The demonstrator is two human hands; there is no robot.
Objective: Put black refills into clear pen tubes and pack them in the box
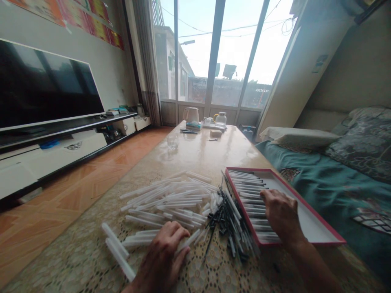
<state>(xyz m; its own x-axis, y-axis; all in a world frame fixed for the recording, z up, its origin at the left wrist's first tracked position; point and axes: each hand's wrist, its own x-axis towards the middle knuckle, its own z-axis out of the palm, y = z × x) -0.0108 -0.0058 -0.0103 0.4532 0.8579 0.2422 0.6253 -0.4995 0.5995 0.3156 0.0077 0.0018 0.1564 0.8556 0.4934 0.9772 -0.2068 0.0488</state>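
Note:
My left hand [166, 254] is closed on a translucent white pen barrel [191, 239], held between thumb and fingers just above the table. Beyond it spreads a loose pile of similar white barrels [171, 197]. Over a red-rimmed shallow box [317, 223], my right hand [282, 213] pinches the dark end of a pen [255, 194] lying in the box's row. Several assembled pens [246, 179] lie side by side along the box's left part. Between pile and box is a heap of dark-tipped refills [233, 219] and black caps [217, 217]. The right fingertips are partly hidden.
A patterned covering lies on the long table [214, 158]. Farther back are a drinking glass [172, 142], a glass pitcher [220, 118], a kettle [191, 114] and a small box [216, 133]. A sofa [308, 171] borders the right side; a TV stand [73, 144] is left.

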